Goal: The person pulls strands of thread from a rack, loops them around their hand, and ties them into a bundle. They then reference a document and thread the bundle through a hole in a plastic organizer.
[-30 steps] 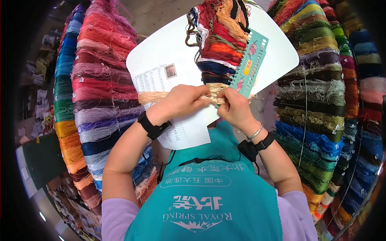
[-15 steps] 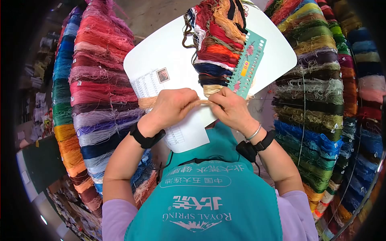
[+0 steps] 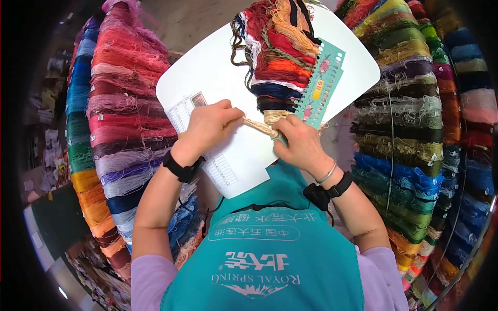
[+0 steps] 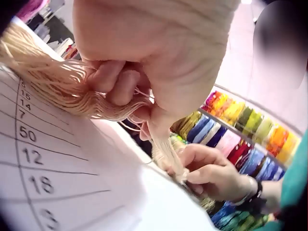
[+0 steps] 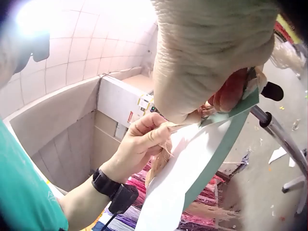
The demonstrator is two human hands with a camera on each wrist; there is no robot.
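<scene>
My left hand (image 3: 210, 127) grips a skein of beige embroidery thread (image 4: 53, 86), its fingers curled round the strands. A narrow stretch of the thread (image 3: 258, 125) runs taut from there to my right hand (image 3: 301, 142). The right fingers and thumb pinch the thread at the lower edge of a green thread card (image 3: 326, 75); the exact grip is partly hidden under the fingers. Bundles of red, orange, navy, black and cream thread (image 3: 282, 70) hang from the card's holes and spread leftward.
Beneath the card lies a white board (image 3: 202, 62). A printed sheet (image 3: 220, 168) with number columns and a small picture rests on its left part. Racks of coloured skeins stand close on the left (image 3: 129, 103) and right (image 3: 404, 114). A metal stand (image 5: 276, 127) shows below the board.
My left hand has moved left and slightly up, away from the right hand, and the beige thread between them is longer and straight. The right hand stays near the card's lower edge.
</scene>
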